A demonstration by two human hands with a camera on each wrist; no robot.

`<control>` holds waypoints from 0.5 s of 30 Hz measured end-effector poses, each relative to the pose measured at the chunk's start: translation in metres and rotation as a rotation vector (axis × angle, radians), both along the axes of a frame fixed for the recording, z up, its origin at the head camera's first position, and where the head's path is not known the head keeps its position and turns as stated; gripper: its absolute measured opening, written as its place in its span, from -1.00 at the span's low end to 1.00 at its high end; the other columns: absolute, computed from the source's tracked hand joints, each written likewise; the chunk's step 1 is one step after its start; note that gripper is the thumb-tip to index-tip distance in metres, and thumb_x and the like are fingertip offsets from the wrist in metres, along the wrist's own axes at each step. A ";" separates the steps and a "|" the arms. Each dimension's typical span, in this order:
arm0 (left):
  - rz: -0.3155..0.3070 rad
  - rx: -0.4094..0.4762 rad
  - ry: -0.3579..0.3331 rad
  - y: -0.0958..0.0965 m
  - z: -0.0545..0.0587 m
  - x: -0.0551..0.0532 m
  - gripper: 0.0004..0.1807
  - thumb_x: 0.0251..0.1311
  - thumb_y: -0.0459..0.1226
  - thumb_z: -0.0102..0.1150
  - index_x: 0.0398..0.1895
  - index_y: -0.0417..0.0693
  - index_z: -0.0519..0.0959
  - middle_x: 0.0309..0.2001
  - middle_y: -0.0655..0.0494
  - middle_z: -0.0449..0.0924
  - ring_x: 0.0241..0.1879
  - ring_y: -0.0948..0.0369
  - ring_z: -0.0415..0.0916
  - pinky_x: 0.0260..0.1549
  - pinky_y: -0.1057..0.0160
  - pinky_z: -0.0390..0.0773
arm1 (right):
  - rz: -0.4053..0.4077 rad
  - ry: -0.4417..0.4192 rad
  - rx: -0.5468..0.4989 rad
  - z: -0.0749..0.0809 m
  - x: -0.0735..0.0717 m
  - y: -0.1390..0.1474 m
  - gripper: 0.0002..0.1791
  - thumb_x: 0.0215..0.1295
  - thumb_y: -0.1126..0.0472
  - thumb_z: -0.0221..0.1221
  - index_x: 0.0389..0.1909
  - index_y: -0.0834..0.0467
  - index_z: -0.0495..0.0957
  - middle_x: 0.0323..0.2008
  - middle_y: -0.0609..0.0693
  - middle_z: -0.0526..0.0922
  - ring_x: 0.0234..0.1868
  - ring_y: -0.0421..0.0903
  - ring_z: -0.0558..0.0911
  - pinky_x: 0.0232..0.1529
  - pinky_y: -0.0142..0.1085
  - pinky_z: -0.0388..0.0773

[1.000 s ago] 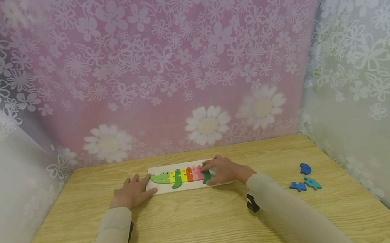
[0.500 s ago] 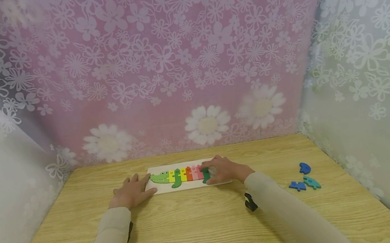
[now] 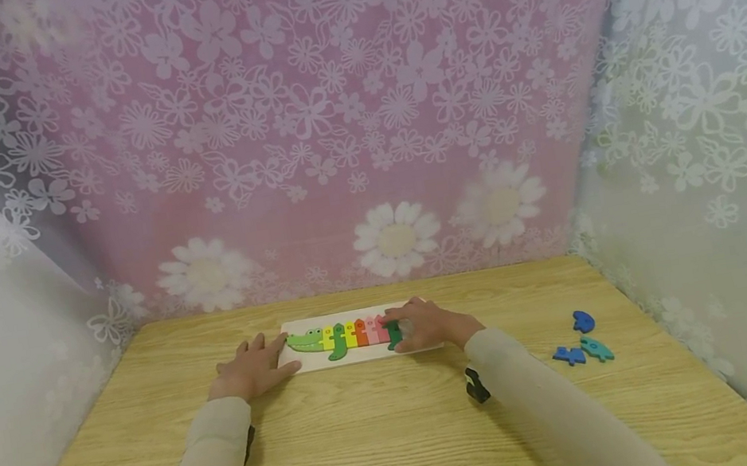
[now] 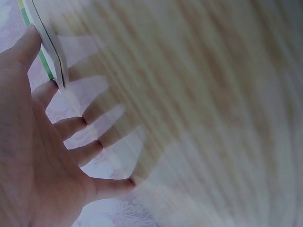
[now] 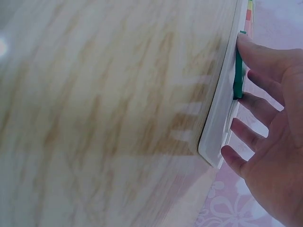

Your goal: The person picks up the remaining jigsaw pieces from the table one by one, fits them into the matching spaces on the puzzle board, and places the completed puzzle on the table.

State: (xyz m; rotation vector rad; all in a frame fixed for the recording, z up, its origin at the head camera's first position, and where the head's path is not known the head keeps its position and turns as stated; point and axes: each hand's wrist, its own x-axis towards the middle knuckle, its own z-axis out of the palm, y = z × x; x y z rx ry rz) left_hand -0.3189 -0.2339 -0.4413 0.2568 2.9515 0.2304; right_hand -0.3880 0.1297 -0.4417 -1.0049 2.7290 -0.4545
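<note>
A pale wooden puzzle board (image 3: 363, 355) lies at the middle of the table, bearing a crocodile puzzle. Its light green head (image 3: 306, 342) is at the left, followed by yellow, green, orange and pink pieces (image 3: 372, 331). My left hand (image 3: 249, 368) spreads its fingers at the board's left end, thumb and index finger touching the edge. At the other end, my right hand (image 3: 430, 323) pinches a dark green puzzle piece (image 3: 394, 334) between thumb and fingers, beside the pink ones. The right wrist view shows that green piece (image 5: 238, 75) at the board's surface; the hand covers the board's right end.
Three loose puzzle pieces lie on the table to the right: a dark blue rounded one (image 3: 582, 321), a blue one (image 3: 569, 355) and a teal one (image 3: 597, 349). Flowered curtains (image 3: 326, 111) hang behind the table (image 3: 376, 442) and at both sides.
Both hands keep nearly the same place at the board. The right fingers have shifted very slightly around the dark green piece.
</note>
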 end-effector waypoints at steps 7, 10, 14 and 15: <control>-0.005 0.008 0.001 0.000 -0.001 -0.001 -0.09 0.43 0.39 -0.17 0.68 0.15 0.06 0.61 -0.38 0.02 0.52 -0.53 -0.02 0.10 -0.78 0.12 | -0.006 0.035 0.022 -0.003 -0.002 -0.002 -0.30 0.38 -0.09 0.30 0.50 -0.01 0.41 0.55 0.13 0.34 0.41 0.25 0.36 0.41 0.37 0.20; -0.003 0.007 0.003 -0.001 -0.002 -0.002 -0.08 0.42 0.40 -0.17 0.68 0.16 0.06 0.61 -0.38 0.02 0.52 -0.53 -0.02 0.10 -0.78 0.12 | -0.002 0.030 0.012 -0.002 0.000 -0.002 -0.28 0.38 -0.10 0.30 0.50 0.02 0.41 0.55 0.15 0.33 0.41 0.28 0.36 0.41 0.39 0.19; -0.006 -0.005 0.012 -0.002 -0.005 -0.004 -0.07 0.40 0.42 -0.18 0.68 0.16 0.07 0.60 -0.39 0.03 0.51 -0.54 -0.01 0.08 -0.78 0.15 | 0.013 0.018 -0.010 0.001 0.004 -0.001 -0.28 0.40 -0.11 0.27 0.50 0.04 0.40 0.55 0.19 0.32 0.42 0.33 0.35 0.41 0.43 0.16; -0.006 -0.006 0.012 -0.002 -0.005 -0.005 -0.06 0.40 0.42 -0.19 0.68 0.16 0.07 0.60 -0.39 0.04 0.51 -0.54 -0.01 0.08 -0.78 0.15 | 0.031 0.042 -0.013 -0.004 0.000 0.001 -0.28 0.42 -0.18 0.23 0.52 0.00 0.38 0.55 0.16 0.33 0.40 0.31 0.36 0.38 0.43 0.20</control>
